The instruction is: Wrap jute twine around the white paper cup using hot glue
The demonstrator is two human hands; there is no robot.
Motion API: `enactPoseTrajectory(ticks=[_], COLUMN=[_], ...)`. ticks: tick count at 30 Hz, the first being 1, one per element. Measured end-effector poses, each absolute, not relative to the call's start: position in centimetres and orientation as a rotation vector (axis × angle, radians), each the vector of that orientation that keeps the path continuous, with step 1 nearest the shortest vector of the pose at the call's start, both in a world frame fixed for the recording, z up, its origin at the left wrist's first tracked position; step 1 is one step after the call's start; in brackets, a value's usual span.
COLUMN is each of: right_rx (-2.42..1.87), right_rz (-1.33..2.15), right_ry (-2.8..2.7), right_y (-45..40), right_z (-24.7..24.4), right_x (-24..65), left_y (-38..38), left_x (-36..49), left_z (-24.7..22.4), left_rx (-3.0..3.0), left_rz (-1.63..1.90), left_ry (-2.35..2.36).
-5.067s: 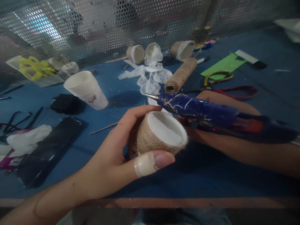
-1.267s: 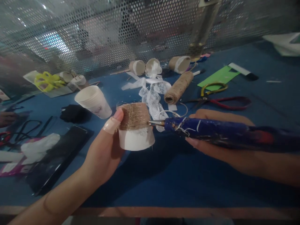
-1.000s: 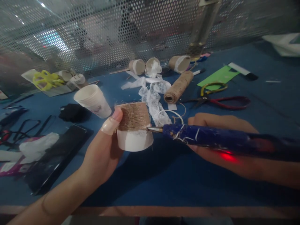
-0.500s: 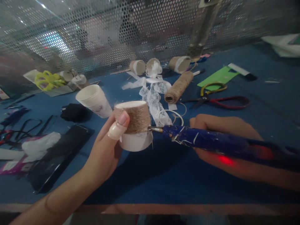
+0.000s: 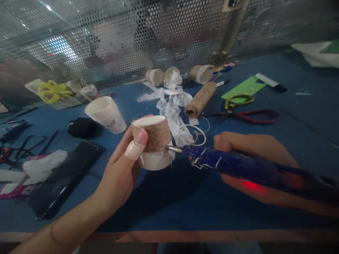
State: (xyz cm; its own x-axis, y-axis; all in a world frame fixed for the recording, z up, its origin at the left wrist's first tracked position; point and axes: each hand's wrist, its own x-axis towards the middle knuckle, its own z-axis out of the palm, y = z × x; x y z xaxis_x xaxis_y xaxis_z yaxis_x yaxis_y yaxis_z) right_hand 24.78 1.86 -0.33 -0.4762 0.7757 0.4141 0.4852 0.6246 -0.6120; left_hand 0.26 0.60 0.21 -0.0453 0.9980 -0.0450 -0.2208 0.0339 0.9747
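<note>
My left hand (image 5: 123, 164) grips a paper cup (image 5: 156, 160) whose upper part is wrapped in brown twine; a white band is left bare at its lower end. The thumb, with a bandage around it, presses on the twine. In my right hand (image 5: 251, 148) is a blue hot glue gun (image 5: 227, 160), glowing red on its body. Its metal nozzle touches or nearly touches the cup where twine meets white paper. Strings of dried glue cling near the nozzle. Behind the cup lie a lace ribbon (image 5: 174, 120) and a twine roll (image 5: 200, 100).
Stacked paper cups (image 5: 106, 114) lean at the left, near a black phone-like slab (image 5: 66, 180). Red-and-yellow-handled pliers or snips (image 5: 238, 109) lie right, beside green paper (image 5: 243, 86). Several twine-wrapped cups (image 5: 201, 74) rest by the perforated metal screen (image 5: 113, 42).
The cup in my left hand has shifted slightly right and tilted a little. The glue gun nozzle has slid slightly left and down along the twine's lower edge.
</note>
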Motion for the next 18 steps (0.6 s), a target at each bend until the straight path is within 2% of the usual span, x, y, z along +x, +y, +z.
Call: enactPoseTrajectory(ticks=[18], right_rx=[-1.029], right_rz=[0.545], right_ry=[-2.192], right_y=[1.77], right_z=[-0.21], right_x=[24.8], left_y=[0.23], left_x=[-0.04], left_z=[0.1], left_rx=[1.032], left_rz=[1.344], left_ry=[1.055])
